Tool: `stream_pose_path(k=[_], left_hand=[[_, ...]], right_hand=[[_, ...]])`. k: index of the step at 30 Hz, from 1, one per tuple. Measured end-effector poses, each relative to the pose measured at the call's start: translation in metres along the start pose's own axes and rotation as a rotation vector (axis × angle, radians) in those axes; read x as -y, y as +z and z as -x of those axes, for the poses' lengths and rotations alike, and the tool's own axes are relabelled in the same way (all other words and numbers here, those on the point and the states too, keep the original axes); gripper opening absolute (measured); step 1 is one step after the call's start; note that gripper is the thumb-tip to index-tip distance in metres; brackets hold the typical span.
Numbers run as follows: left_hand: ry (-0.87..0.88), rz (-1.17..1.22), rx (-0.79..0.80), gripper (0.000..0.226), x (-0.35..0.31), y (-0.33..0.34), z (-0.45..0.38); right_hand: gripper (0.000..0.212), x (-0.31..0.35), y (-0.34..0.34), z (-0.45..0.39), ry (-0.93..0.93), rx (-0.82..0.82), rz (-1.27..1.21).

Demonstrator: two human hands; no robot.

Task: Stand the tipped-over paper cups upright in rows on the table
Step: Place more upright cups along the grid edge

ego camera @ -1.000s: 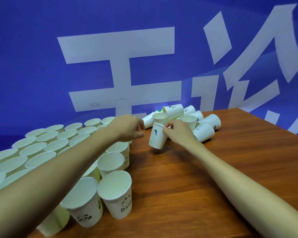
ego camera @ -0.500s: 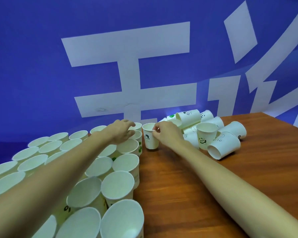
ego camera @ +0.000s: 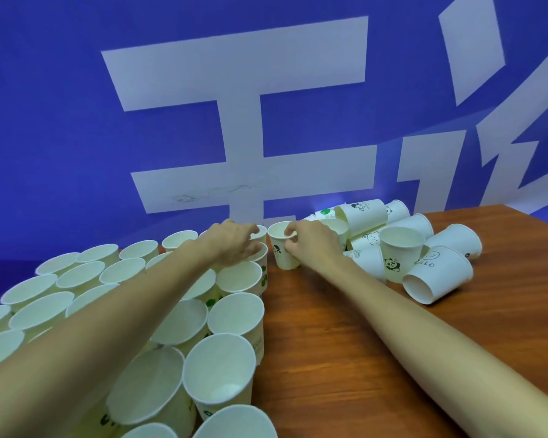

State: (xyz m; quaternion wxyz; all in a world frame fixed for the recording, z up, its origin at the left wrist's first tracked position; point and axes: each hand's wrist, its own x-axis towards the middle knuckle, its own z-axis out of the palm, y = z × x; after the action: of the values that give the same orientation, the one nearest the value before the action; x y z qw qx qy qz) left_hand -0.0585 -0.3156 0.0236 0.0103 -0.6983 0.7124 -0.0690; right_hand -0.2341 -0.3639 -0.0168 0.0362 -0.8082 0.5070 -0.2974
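Wooden table [ego camera: 377, 336]: tipped cups [ego camera: 437, 276] crowd behind right hand [ego camera: 314, 245].

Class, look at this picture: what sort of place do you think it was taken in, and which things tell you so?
Probably an indoor staged or event space, not a home. A wooden table stands right against a blue banner with huge white characters, and dozens of paper cups cover it in rows, with a tipped pile still unsorted.

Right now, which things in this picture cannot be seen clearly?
- Head view: the left hand covers the far-row cup; its fingers' contact is hidden.
- Upright cups: left and bottom edges cut them off, the left forearm hides others.
- Tipped pile: rear cups hidden by front ones.
- Held cup in the right hand: print too small.
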Motion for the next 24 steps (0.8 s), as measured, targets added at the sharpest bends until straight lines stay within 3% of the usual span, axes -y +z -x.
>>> stream_pose_path(k=[2, 5, 9, 14, 15, 17, 19, 22, 24], left_hand=[[0.023, -0.015, -0.011, 0.052, -0.002, -0.001, 0.001], [0.111, -0.044, -0.034, 0.048, -0.01, -0.005, 0.005], [0.164, -0.095, -0.044, 0.05, -0.019, -0.006, 0.003], [0.179, -0.122, -0.05, 0.051, -0.018, -0.004, -0.003], [0.181, -0.102, -0.046, 0.05, -0.018, -0.003, -0.005], [0.177, -0.035, -0.04, 0.049, -0.017, -0.002, -0.008], [0.173, 0.004, -0.038, 0.049, -0.017, 0.0, -0.01], [0.18, 0.011, -0.031, 0.049, -0.018, 0.003, -0.01], [0.185, 0.03, -0.028, 0.047, -0.019, 0.005, -0.01]], right_hand=[[0.04, 0.0, -0.007, -0.004, 0.045, -0.026, -0.066], [0.036, -0.006, -0.021, -0.019, 0.154, -0.086, -0.17], [0.033, -0.014, -0.029, -0.045, 0.303, -0.027, -0.217], [0.02, -0.011, -0.023, -0.065, 0.286, 0.061, -0.09], [0.01, -0.011, -0.02, -0.066, 0.29, 0.089, -0.059], [0.016, -0.01, -0.013, -0.069, 0.309, 0.136, 0.003], [0.006, -0.01, -0.005, -0.073, 0.312, 0.132, 0.048], [0.03, -0.008, 0.0, -0.076, 0.332, 0.104, 0.118], [0.033, -0.01, 0.002, -0.077, 0.342, 0.089, 0.136]])
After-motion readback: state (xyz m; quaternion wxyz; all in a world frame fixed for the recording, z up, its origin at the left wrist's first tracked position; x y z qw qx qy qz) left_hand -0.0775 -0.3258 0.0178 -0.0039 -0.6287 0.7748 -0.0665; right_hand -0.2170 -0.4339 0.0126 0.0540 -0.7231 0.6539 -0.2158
